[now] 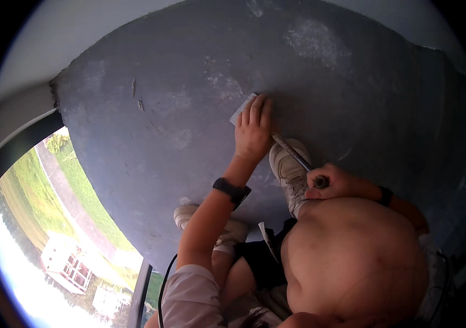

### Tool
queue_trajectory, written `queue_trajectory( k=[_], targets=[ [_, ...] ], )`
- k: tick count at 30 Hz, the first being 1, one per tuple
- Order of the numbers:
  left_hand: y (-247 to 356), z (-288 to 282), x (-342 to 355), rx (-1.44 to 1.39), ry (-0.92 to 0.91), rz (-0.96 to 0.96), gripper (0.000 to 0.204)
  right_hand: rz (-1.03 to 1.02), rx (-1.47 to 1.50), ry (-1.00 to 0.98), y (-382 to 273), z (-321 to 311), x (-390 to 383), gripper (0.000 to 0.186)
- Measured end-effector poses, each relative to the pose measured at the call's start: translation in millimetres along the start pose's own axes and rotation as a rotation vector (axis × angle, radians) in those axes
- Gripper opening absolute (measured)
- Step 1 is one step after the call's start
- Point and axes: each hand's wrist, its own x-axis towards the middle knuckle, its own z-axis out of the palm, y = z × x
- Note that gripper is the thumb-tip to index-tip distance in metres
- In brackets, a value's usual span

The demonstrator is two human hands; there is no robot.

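Note:
A long-handled scraper [292, 151] lies low over the grey floor, its metal rod slanting from near the centre down to the right. My right hand [334, 182] is closed round the rod's dark end, near my raised knee. At the other end, my left hand [253, 128] grips the head from above, fingers bent over it and pointing away from me. Part of a flat pale blade [242, 109] shows beside these fingers; the rest is hidden under the hand. A dark band circles each wrist.
The grey concrete floor [189, 126] bears whitish scuffs and a few small crumbs [140, 105]. My shoe [287, 164] stands right beside the rod. A pale wall [96, 33] curves behind; at left, a window [69, 218] shows grass and buildings outside.

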Motion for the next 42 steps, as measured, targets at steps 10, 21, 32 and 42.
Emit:
queue_trajectory(
  k=[10, 21, 32, 42],
  targets=[
    [-34.3, -28.1, -12.0, 0.121, -0.064, 0.074, 0.070, -0.118, -0.063, 0.073, 11.0, 2.1, 1.2, 0.034],
    [-16.1, -11.4, 4.3, 0.180, 0.104, 0.097, 0.046, 0.008, 0.079, -0.035, -2.3, -4.9, 5.9, 0.036],
    [-22.2, -9.4, 12.9, 0.237, 0.185, 0.121, 0.034, 0.124, 0.136, -0.053, -28.3, -6.1, 11.9, 0.041],
    [-8.5, -14.5, 6.4, 0.306, 0.046, 0.072, 0.036, 0.092, 0.043, -0.032, -16.0, -14.6, 8.3, 0.041]
  ],
)
